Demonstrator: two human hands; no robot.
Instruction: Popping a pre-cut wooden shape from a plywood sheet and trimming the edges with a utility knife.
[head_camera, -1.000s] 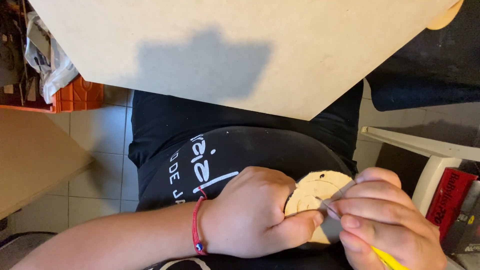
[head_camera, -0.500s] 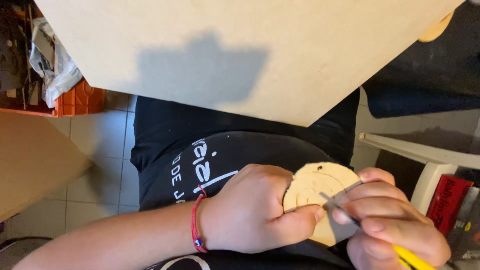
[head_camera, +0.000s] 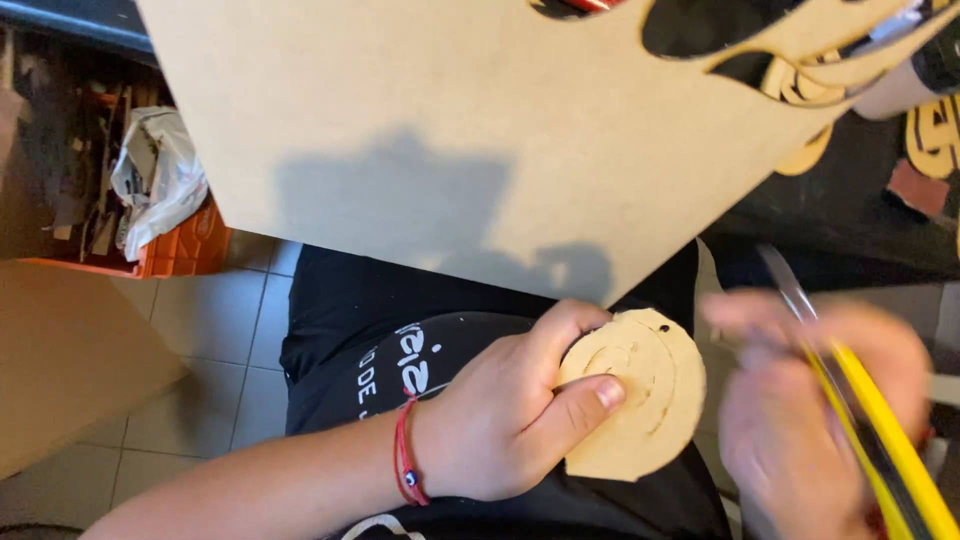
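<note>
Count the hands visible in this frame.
2. The left hand grips a round wooden disc; the right hand, blurred, holds a yellow utility knife beside it.

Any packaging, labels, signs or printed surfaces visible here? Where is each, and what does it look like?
Black shirt: on the person's torso, centre, with white lettering.
Orange crate: floor, left, holding a crumpled white bag.
Black surface: far right, with yellow printed shapes.
No screens or signs show.
</note>
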